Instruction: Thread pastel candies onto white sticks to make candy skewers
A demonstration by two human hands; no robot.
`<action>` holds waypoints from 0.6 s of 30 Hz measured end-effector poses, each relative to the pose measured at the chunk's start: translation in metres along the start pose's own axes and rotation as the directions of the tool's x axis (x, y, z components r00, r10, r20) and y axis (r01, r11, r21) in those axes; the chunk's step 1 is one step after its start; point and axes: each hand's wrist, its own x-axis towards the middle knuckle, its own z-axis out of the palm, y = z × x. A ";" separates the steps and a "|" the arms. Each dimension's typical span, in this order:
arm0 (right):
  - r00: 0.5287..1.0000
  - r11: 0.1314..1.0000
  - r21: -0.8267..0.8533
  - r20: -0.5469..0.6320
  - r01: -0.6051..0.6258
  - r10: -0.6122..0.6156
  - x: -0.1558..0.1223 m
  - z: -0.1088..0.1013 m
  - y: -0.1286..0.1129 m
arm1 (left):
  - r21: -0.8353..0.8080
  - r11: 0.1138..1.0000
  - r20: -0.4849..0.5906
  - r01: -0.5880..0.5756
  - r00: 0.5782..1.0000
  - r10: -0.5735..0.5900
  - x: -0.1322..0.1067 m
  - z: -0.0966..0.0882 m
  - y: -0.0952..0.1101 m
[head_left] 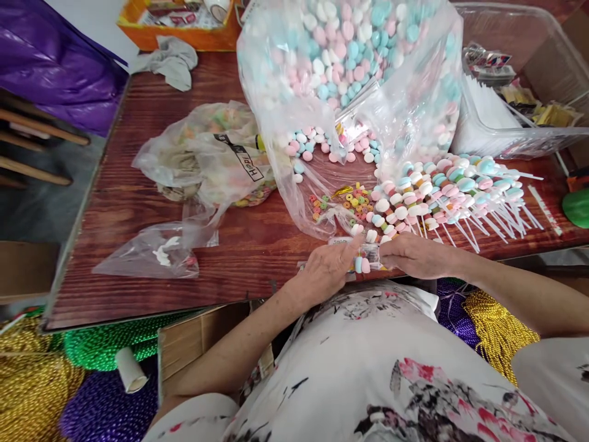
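Observation:
At the front edge of the table, both my hands are on a small clear printed plastic wrapper [370, 253]. My left hand [324, 273] has its fingers closed on the wrapper's left side. Closed on the right side is my right hand [409, 255], its fingertips partly hidden. A blue and a pink candy [362, 265] show at the wrapper, between the hands. Just beyond lie loose small ring-shaped candies [359, 201] on clear plastic. To the right is a pile of candy skewers [453, 184] with white sticks, strung with pink, white and blue candies.
A large clear bag of pastel candies [350, 55] stands behind. A second plastic bag [207, 147] and a flat clear bag [147, 252] lie left. A clear tub [565, 80] holds white sticks and packets. At the back left are an orange tray [184, 40] and grey cloth [170, 61].

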 end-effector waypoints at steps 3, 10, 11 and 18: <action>0.997 0.979 0.203 -0.079 0.010 0.006 0.005 0.011 0.013 | 0.036 0.999 0.005 0.012 1.000 -0.012 -0.003 0.001 -0.005; 0.760 0.897 -0.354 -0.496 0.264 -0.420 0.003 0.025 0.026 | -0.484 0.865 0.101 0.129 0.991 -0.091 -0.008 -0.010 -0.004; 0.723 0.857 -0.414 -0.485 0.306 -0.492 0.002 0.021 0.025 | -0.576 0.806 0.137 0.140 0.988 -0.074 -0.008 -0.013 -0.004; 0.699 0.677 -0.684 -0.342 0.273 -0.628 -0.004 0.007 0.014 | -0.684 0.715 0.193 0.144 0.981 -0.014 -0.002 -0.026 -0.004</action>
